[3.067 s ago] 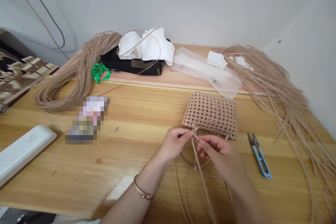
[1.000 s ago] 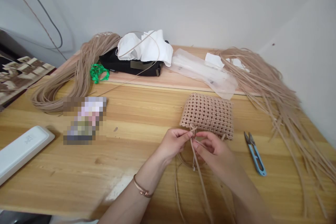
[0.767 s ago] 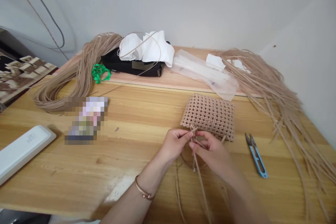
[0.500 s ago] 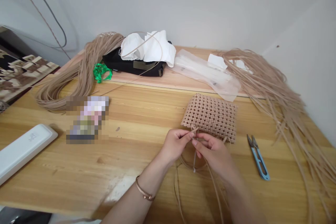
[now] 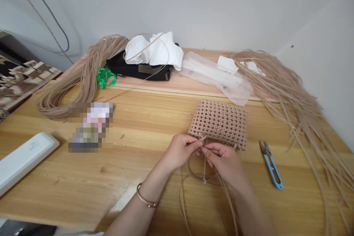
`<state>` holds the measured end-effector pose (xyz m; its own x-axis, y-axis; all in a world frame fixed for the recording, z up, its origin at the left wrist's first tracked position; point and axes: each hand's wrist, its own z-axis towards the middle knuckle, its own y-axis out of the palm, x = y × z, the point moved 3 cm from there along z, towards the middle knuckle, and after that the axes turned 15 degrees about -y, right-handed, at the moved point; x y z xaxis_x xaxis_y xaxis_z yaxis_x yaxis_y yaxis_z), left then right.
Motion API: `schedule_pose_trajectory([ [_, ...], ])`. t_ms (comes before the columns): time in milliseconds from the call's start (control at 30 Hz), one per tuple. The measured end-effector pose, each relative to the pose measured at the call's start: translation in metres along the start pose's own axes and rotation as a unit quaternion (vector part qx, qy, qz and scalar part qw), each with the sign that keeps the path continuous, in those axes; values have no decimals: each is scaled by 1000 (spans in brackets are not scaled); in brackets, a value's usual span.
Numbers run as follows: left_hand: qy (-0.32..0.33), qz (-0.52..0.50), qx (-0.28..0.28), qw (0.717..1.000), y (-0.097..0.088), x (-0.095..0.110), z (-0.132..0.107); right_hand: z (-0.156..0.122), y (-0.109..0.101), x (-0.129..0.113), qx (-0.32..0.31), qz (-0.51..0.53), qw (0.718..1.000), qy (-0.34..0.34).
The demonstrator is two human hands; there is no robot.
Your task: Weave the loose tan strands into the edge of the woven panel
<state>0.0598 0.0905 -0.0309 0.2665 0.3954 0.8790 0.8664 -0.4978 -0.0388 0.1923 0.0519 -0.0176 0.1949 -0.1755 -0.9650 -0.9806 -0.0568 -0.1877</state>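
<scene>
The left hand (image 5: 179, 151) and right hand (image 5: 225, 161) meet, their fingers (image 5: 206, 149) pinched narrowly on a flat cane strand (image 5: 205, 164). It leaves the lower edge of a knobbly, rectangular woven panel (image 5: 217, 123) lying on the smooth wooden counter (image 5: 143, 118). Blue-handled metal snips (image 5: 271, 169) lie nearby, right of the panel.

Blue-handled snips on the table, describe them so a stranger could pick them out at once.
On the wooden table, find the person's right hand and the woven cane panel. To their right lie the thread snips, set apart by their blue handle and small metal blades, just short of the loose cane strands.
</scene>
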Motion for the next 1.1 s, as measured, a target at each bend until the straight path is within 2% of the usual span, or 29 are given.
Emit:
schedule_pose_trajectory([
  [200,46,105,5,993,-2,6,-4,-2,-2,1,-5,7,1000,-4],
  [333,72,170,34,982,-2,15,-8,-3,-2,3,2,43,999,-2],
  [533,76,179,41,980,5,16,-12,-4,-3,5,16,100,995,-1],
  [633,49,132,53,989,7,13,-12,-3,-3,6,28,121,992,2],
  [733,-3,11,-5,1000,13,9,-12,-2,-2,7,35,130,991,8],
  [800,-41,-82,-46,995,16,6,-11,-2,-1,7,38,130,991,12],
  [867,-69,-141,-60,986,17,4,-10,-2,0,7,41,128,991,15],
  [1100,-112,-188,-79,972,13,5,-12,-4,0,5,33,129,991,18],
])
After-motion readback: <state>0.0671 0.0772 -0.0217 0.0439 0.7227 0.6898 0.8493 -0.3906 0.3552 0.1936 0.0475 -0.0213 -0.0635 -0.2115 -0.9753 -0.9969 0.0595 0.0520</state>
